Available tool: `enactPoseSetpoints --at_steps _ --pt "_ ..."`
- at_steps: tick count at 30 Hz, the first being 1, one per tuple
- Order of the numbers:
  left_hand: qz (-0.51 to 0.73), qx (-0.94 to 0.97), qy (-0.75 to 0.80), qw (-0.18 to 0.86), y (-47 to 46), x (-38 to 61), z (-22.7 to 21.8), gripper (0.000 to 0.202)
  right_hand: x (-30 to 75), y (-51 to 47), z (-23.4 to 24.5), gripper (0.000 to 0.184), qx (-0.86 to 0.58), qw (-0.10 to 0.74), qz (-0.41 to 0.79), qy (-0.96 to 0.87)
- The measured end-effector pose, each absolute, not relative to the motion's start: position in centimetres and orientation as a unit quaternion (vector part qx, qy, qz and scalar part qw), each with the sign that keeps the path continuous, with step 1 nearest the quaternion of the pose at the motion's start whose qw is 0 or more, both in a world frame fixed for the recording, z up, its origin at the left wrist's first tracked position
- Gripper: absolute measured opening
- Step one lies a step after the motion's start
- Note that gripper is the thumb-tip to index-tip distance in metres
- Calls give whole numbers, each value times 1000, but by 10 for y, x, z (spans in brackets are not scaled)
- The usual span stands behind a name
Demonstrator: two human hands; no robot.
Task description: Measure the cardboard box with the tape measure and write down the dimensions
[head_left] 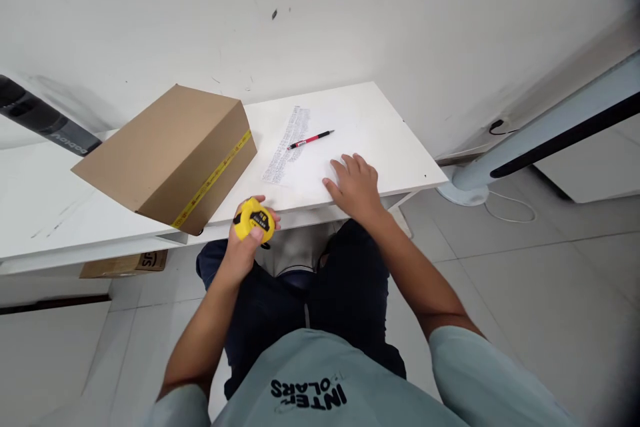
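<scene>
1. The white desk point(380, 147) carries a brown cardboard box point(167, 157) at its near edge, one corner overhanging.
2. A yellow tape blade point(213, 177) lies stretched across the box's right side, from the upper edge down to the lower corner, so the measuring looks under way, not finished.
3. A printed sheet of paper point(290, 147) lies to the right of the box with a red pen point(310, 139) resting on it, not yet picked up; no written figure can be made out.
4. The right hand point(353, 183) lies flat and open on the paper, fingers spread, holding nothing.
5. The left hand point(247, 243) is clenched round the yellow tape measure case point(255, 220), thumb on top, at the desk's front edge just below the box.
</scene>
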State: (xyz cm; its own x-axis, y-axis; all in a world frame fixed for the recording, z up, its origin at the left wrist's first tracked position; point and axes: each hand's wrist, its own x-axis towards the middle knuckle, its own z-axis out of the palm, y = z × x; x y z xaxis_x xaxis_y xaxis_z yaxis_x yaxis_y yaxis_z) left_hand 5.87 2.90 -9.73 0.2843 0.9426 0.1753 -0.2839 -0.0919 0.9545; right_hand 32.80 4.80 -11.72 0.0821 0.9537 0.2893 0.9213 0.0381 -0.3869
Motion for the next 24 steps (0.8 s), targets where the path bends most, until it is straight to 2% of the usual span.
enactPoseSetpoints --at_steps 4,9,13,15,18,21,24 --pt "416 634 303 577 101 66 -83 76 357 56 -112 49 -705 151 70 -689" --pt "339 672 332 569 182 98 -74 59 381 56 -93 44 -708 127 115 -685" --pt "318 653 325 606 211 118 -83 51 383 102 -75 52 -717 90 23 -691" --pt "306 644 315 627 214 121 -88 51 381 133 -72 54 -692 19 -26 -721" --pt "299 644 305 634 212 119 -94 55 380 165 -77 45 -608 -78 -68 -787" --pt "291 655 307 626 211 118 -98 54 381 171 -89 44 -583 -53 -118 -802" --pt "294 661 306 619 212 119 -103 50 388 162 -102 43 -633 56 -137 -760"
